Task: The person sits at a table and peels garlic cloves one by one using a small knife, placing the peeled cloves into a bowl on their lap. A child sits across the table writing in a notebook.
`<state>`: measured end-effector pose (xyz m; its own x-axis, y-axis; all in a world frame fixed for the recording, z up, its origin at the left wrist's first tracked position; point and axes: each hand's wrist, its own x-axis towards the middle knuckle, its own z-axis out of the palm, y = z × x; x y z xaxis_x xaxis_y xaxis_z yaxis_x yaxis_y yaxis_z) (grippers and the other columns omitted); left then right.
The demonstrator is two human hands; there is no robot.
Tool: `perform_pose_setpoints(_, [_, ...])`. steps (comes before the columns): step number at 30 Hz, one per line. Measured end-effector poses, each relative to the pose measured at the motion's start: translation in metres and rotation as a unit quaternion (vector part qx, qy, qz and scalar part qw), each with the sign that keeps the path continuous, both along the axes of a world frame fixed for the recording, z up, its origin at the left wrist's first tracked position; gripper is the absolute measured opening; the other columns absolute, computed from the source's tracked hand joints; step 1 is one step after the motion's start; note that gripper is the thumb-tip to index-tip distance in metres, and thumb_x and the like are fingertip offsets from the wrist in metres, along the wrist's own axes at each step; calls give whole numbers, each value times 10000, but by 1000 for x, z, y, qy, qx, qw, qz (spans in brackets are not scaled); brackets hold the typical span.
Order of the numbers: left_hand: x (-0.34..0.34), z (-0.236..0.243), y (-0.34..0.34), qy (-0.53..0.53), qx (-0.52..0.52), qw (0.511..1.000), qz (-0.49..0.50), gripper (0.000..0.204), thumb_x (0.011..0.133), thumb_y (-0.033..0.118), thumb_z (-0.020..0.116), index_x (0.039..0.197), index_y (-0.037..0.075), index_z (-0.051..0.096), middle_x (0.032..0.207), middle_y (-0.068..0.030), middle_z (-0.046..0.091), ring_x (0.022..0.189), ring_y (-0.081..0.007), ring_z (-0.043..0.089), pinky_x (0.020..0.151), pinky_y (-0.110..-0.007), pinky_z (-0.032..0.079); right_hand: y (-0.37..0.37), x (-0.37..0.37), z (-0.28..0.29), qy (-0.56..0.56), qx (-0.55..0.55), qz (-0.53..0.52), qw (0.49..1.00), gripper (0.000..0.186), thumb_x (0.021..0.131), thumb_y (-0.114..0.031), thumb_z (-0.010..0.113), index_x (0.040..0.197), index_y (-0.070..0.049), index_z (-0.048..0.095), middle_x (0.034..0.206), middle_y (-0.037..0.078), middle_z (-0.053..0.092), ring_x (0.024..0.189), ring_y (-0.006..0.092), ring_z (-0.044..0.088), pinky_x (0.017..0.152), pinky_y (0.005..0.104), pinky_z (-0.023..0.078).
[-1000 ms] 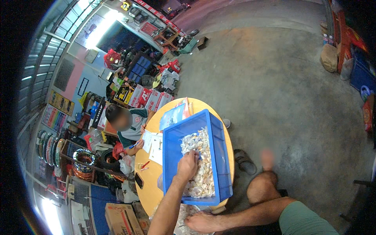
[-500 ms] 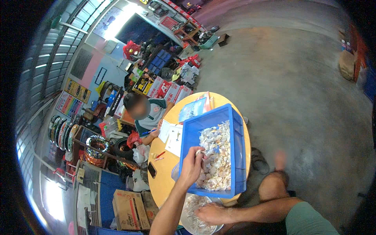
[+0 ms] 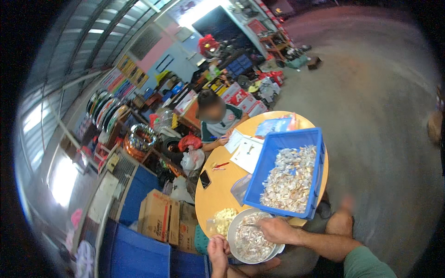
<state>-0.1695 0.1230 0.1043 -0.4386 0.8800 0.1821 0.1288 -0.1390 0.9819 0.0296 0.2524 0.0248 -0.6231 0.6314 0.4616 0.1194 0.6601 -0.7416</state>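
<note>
A white bowl (image 3: 234, 250) full of small wrapped pieces (image 3: 252, 238) sits at the near edge of the round table. My right hand (image 3: 274, 230) reaches in over its right side, fingers drawn together among the pieces; what they pinch is hidden. At the bowl's lower left rim is my left hand (image 3: 218, 250), its fingers curled closed, and I cannot make out what is in them. Just above that hand lies a clear bag of pale yellowish pieces (image 3: 225, 220). A blue plastic bin (image 3: 255, 192) beyond the bowl holds many more small wrapped pieces (image 3: 289, 180).
Across the round wooden table (image 3: 218, 190) a person (image 3: 220, 120) writes on white paper (image 3: 248, 155). A phone (image 3: 205, 179), a red pen (image 3: 221, 166) and a clear tub (image 3: 240, 189) lie on the tabletop. Cardboard boxes (image 3: 160, 215) and blue bins (image 3: 134, 250) stand at the left.
My left hand has left the blue bin, where it held a small pale piece, and come down beside the bowl. My right hand stays at the bowl. The whole view has shifted.
</note>
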Motion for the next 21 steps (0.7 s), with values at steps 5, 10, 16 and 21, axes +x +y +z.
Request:
perform_pose_setpoints(5, [-1,-83,-25,-112,-30,992,-57,247,1059,285,444,971,69,523,640,30,395,497,-73,321,433,-231,265,-12,1,8,71,-19,-48,996,127,904,-94,548,964,17,563,853,245,630,829,453,627,720,511,506])
perform_pose_setpoints(10, [28,-78,-37,-144,-55,984,-92,274,1073,245,409,1066,40,589,682,61,386,560,-39,315,491,-204,270,-56,-9,27,47,-63,-47,996,190,932,-133,577,1076,-10,590,871,258,632,836,439,637,694,459,505])
perform_pose_setpoints(16, [46,-98,-31,-153,8,979,-134,336,1077,254,387,1185,19,601,683,73,399,572,-31,352,504,-211,298,-83,-16,13,21,-110,-33,993,197,970,-97,566,1133,11,586,750,32,608,710,82,552,615,266,460])
perform_pose_setpoints(21, [47,-96,-39,-250,13,951,-182,323,1068,322,408,975,66,581,681,78,420,574,-28,365,497,-214,312,-111,-21,26,16,-179,-2,984,179,974,-113,591,1134,-32,593,777,-36,593,656,20,495,538,195,382])
